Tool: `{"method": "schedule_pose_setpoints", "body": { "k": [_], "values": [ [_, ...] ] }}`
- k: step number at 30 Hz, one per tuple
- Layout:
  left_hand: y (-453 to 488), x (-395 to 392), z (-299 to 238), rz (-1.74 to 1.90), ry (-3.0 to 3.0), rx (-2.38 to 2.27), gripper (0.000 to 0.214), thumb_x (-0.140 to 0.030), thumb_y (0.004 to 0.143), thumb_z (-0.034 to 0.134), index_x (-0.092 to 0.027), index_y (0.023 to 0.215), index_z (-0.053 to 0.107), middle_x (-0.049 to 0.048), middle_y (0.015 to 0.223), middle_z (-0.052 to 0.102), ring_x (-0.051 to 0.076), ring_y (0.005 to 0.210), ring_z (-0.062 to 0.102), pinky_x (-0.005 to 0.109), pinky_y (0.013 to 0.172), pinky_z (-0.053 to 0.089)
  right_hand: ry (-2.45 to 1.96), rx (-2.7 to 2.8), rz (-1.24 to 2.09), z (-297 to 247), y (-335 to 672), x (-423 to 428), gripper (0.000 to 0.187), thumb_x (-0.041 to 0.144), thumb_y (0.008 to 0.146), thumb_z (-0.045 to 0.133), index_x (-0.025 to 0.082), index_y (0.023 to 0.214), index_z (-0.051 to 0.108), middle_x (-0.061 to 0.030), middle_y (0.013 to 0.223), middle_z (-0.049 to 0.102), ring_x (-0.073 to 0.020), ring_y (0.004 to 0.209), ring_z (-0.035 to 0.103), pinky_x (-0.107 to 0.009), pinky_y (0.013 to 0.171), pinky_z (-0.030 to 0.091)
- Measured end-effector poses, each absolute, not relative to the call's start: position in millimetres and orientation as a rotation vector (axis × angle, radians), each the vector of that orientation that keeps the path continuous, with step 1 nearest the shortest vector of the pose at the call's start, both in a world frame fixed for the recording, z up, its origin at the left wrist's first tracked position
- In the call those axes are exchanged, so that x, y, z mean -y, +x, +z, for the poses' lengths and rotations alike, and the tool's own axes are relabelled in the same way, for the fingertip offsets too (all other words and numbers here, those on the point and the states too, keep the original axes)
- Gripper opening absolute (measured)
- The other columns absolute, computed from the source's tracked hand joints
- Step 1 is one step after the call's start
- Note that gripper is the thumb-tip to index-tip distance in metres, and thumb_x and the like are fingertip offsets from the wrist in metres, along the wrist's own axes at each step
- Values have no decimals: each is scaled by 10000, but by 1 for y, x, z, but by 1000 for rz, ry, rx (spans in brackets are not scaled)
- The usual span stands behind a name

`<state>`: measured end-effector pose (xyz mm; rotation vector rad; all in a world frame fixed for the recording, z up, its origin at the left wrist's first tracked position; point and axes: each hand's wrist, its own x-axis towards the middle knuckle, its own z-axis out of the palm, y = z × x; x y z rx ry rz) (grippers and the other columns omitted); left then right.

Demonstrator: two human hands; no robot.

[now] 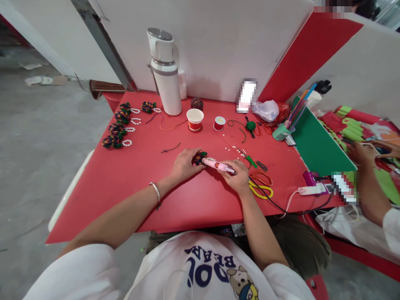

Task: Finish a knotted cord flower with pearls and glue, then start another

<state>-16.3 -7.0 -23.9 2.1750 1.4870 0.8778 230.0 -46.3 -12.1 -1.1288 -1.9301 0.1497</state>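
My left hand [185, 164] rests on the red table [131, 183], its fingers pinched on a small dark knotted ornament [198, 158] of green, red and black cord. My right hand [238, 175] is closed round a pink glue gun [218, 165], whose tip lies against the ornament. A black cable [268, 198] runs from the gun toward the table's right edge. A silver bangle [155, 190] sits on my left wrist.
Several finished ornaments with pearl loops [118, 129] lie at the far left. A white flask [165, 73], paper cup [195, 119], red thread spool [219, 123], loose beads [231, 148] and yellow scissors [261, 189] surround the hands. Another person's hand [359, 152] works at the right beyond a green board [315, 143].
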Motion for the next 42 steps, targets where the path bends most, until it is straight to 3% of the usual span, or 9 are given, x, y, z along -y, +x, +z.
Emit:
{"method": "schedule_pose_setpoints", "body": {
  "k": [23,42],
  "values": [
    [-16,6,-22,855,2181,-1494,619,-366,764,836,-194,1325,637,101,1174,763,300,1079,691,446,955,556,-1219,1954,201,-13,231,46,215,451,927,712,259,1015,752,-63,937,804,-226,844,730,-377,837,542],
    [-17,6,-26,888,2163,-1481,614,-381,770,831,-211,1325,632,103,1160,756,311,1075,689,468,952,561,-1178,1795,265,-14,228,47,216,420,876,790,247,999,753,-46,921,797,-210,814,735,-362,799,580]
  ]
}}
